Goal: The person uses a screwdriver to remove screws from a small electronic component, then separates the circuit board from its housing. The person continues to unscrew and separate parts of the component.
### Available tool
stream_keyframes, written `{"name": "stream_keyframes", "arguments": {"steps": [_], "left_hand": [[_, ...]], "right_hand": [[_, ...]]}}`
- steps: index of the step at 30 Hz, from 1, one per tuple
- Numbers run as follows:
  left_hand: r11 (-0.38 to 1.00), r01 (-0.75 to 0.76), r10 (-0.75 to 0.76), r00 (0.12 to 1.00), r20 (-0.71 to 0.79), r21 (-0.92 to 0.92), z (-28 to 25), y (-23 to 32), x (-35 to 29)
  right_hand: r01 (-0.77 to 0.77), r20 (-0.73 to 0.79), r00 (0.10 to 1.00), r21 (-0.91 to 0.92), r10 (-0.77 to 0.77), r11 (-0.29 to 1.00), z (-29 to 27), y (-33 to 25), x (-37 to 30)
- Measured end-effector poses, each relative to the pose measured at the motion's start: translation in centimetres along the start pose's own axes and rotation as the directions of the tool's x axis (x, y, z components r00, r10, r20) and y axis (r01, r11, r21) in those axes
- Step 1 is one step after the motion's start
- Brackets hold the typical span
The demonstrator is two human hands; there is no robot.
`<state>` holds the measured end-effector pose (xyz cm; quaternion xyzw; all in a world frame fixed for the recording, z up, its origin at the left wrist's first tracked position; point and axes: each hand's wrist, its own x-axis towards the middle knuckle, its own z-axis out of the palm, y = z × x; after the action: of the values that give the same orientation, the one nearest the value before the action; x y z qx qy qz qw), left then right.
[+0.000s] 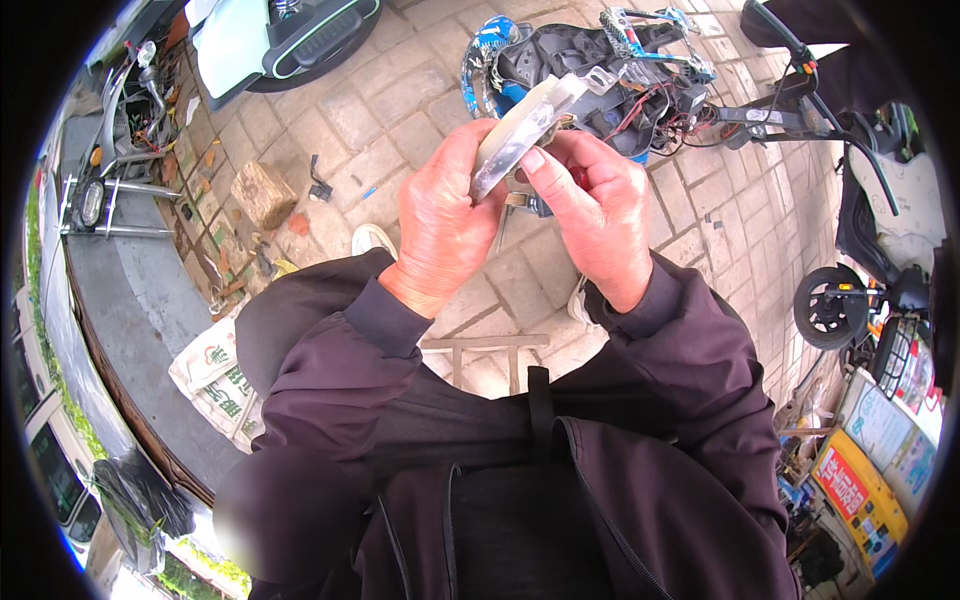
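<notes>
In front of me both my hands hold a flat, partly see-through piece (528, 135), pale cream along one edge and shiny on its face. Its exact kind I cannot make out. My left hand (436, 225) wraps its lower left side, fingers mostly hidden behind. From the right, my right hand (603, 215) presses its thumb toward the shiny face with its fingers curled. Something small and red shows between those fingers. Below the piece, a small metal-and-dark part (527, 204) shows between my hands; whether it is attached cannot be seen.
Beyond my hands lies a blue-and-black vehicle body (575, 60) with exposed wiring (650, 115). A wooden block (263, 196) and a small black part (320, 185) lie on the brick paving at left. A scooter wheel (830, 308) stands at right, and a white bag (215, 380) lies by my left leg.
</notes>
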<state>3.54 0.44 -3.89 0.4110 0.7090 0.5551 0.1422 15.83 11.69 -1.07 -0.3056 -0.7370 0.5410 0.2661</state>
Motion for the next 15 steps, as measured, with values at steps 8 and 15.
{"name": "stream_keyframes", "arguments": {"steps": [8, 15], "left_hand": [[0.998, 0.061, -0.061, 0.997, 0.043, 0.005, -0.4, 0.3, 0.1], [0.988, 0.144, -0.141, 0.988, 0.061, -0.063, -0.5, 0.2, 0.1]], "right_hand": [[0.007, -0.007, 1.000, -0.077, -0.008, 0.997, 0.0, 0.3, 0.1], [-0.004, -0.022, 1.000, -0.007, 0.004, 1.000, 0.2, 1.3, 0.2]]}}
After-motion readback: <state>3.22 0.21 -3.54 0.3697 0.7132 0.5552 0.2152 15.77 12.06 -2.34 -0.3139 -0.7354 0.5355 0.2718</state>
